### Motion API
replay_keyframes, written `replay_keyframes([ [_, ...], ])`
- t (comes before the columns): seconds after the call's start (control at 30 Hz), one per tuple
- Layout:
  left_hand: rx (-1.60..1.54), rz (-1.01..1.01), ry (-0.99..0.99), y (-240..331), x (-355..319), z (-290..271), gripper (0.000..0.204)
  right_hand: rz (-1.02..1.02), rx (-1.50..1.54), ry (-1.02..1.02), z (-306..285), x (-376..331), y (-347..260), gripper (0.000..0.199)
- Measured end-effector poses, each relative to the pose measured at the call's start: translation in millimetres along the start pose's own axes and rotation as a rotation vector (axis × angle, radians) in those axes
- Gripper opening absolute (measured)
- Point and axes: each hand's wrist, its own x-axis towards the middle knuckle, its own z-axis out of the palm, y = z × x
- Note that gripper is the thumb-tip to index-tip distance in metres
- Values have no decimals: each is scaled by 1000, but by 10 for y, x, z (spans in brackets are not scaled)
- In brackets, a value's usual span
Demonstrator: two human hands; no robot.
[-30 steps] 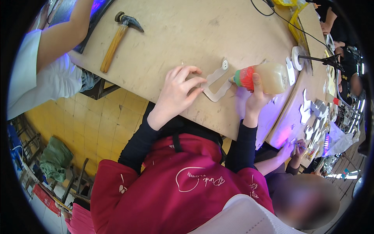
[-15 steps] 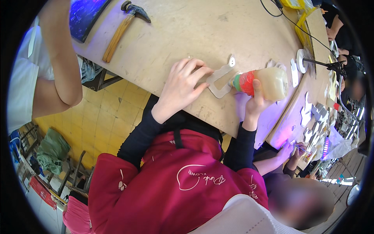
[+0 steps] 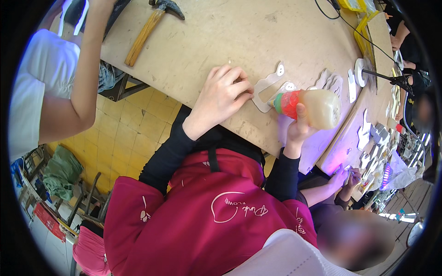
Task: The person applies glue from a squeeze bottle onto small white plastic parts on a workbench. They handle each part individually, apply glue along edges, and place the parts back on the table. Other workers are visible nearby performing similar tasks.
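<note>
A: Fingers first. Left hand?
B: Left hand (image 3: 224, 94): fingers curled and close together, tips at the left edge of a flat, off-white, wavy-edged cutout (image 3: 263, 88). Cannot tell whether they pinch it or only press.
A: Right hand?
B: Right hand (image 3: 301, 128): wrapped around a translucent squeeze bottle (image 3: 321, 108), thumb along its near side. Bottle tilted, contents cloudy and pale, neck red, green nozzle (image 3: 278, 102) pointing left at the cutout. Contact between nozzle and cutout: not resolvable.
A: Position of the cutout?
B: Flat on the worktable (image 3: 216, 41), near its front edge, between the two hands.
A: Surroundings?
B: Beyond the bottle, a group of pale wavy pieces (image 3: 328, 82); right of these, a round white stand base (image 3: 361, 73). Far left on the table, a wooden-handled claw hammer (image 3: 146, 37). A co-worker's bare arm (image 3: 87, 87) at left; another co-worker's hands (image 3: 346, 178) at lower right. Yellow tiled floor (image 3: 146, 120) below.
</note>
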Motion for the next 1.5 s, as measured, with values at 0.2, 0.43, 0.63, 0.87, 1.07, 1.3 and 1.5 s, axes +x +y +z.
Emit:
replay_keyframes([
  [0.2, 19, 22, 17, -5, -11, -7, 12, 12, -4, -20, 33, -104, -45, 53],
  [0.43, 27, 28, 20, -15, -14, 1, 12, 54, 144, -56, 116, -220, -79, 54],
  [0.63, 29, 33, 7, -22, -21, 9, 12, 223, 474, 118, 150, -211, -89, 67],
  [0.87, 23, 30, -5, -25, -15, 16, 12, 270, 416, 237, -106, -24, -27, 66],
  [1.07, 36, 22, -25, -29, -26, 8, 10, 198, 332, 136, -85, -177, 125, 71],
  [1.3, 113, 38, -18, 147, -93, 37, 29, 596, 1079, -76, -374, -29, 144, 85],
  [1.5, 175, -24, -20, 458, -261, 224, 42, 651, 1332, -214, -311, -149, 84, 85],
])
